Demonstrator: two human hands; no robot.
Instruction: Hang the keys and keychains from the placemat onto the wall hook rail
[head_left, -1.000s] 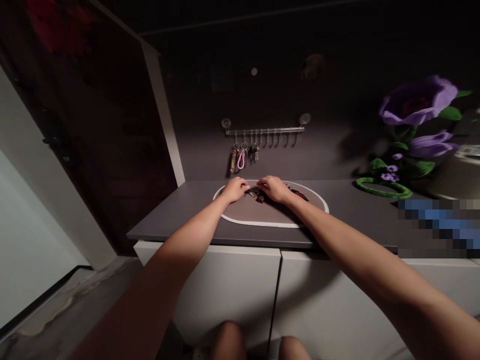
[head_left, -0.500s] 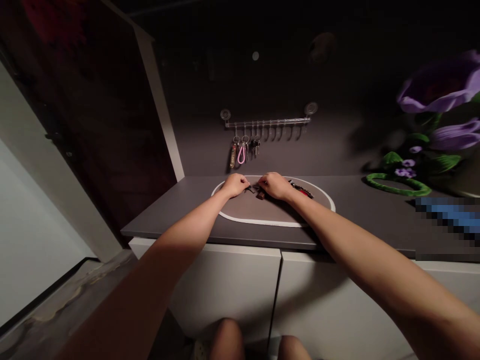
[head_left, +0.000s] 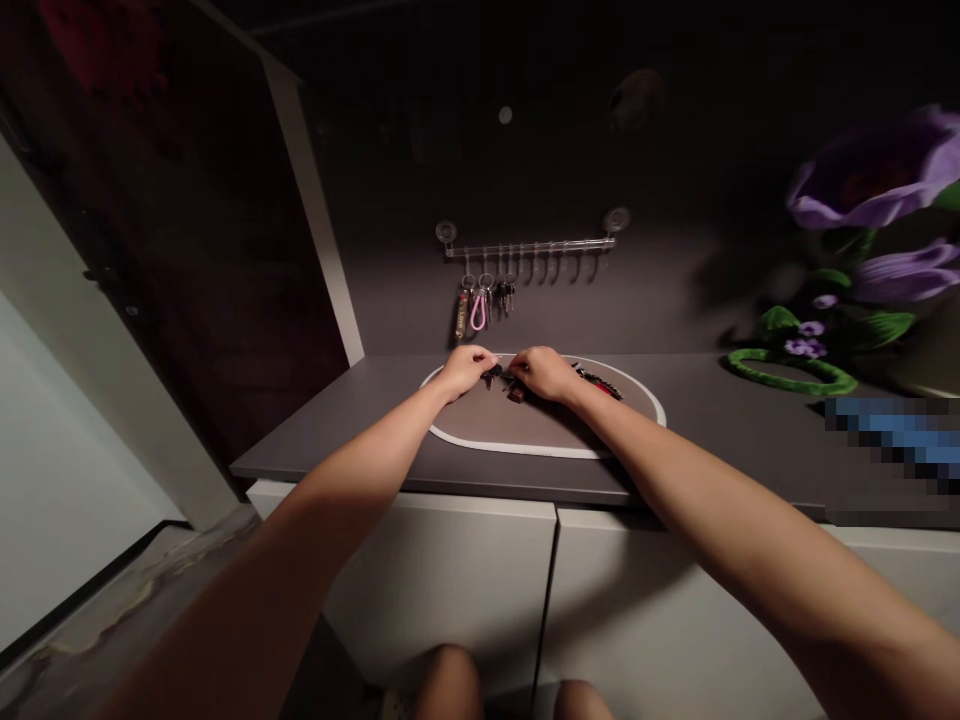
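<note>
Left fingers (head_left: 487, 362) pinched together on what looks like a small dark key (head_left: 493, 375), the view too dim to be sure, at the middle of an oval mat (head_left: 540, 449). Right fingers (head_left: 521, 366) bunch just beside it, their grip unclear. A brown fob (head_left: 516, 395) lies between the left hand (head_left: 465, 371) and right hand (head_left: 546, 373); a red-and-black keychain (head_left: 598, 381) sits farther right on the mat. Behind the mat, keys (head_left: 480, 305) hang from a hook rail (head_left: 532, 247).

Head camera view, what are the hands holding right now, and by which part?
The left hand seems to pinch a small dark key-ring piece by its near end; whether the right hand holds anything is too small to tell.
</note>
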